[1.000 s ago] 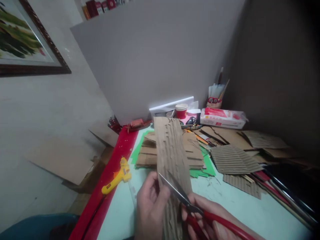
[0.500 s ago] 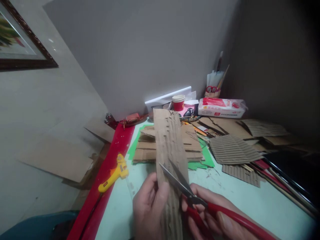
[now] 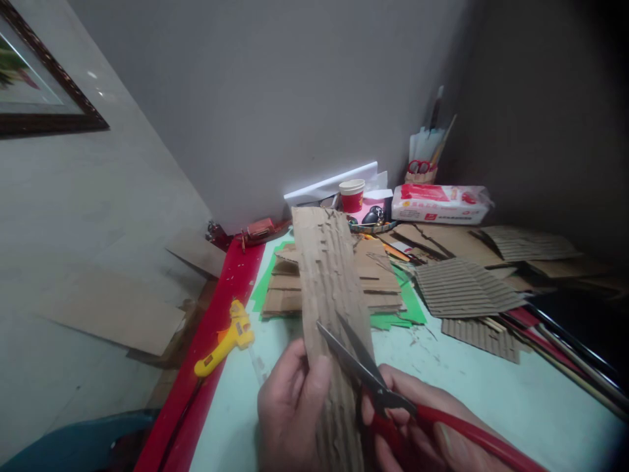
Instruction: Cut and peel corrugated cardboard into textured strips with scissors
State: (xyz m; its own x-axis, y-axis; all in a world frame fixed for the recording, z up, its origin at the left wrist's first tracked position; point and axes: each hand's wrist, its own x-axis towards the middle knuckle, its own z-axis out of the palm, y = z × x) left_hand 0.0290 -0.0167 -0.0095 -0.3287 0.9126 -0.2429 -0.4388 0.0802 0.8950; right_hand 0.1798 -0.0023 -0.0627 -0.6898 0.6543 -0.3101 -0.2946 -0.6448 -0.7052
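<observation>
Pinching ridged strip in left grip; holding scissors in right grip, blades spread before strip, just beyond left thumb. Could nick thumb by closing blades so near; could buckle or skew strip from likely soft ridges flexing under blade pressure.

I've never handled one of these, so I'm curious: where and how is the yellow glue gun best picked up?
Probably by its handle, from above and the near side: the yellow glue gun lies on its side, the slim handle slanting toward the near left, away from its head; mind the cord.
</observation>
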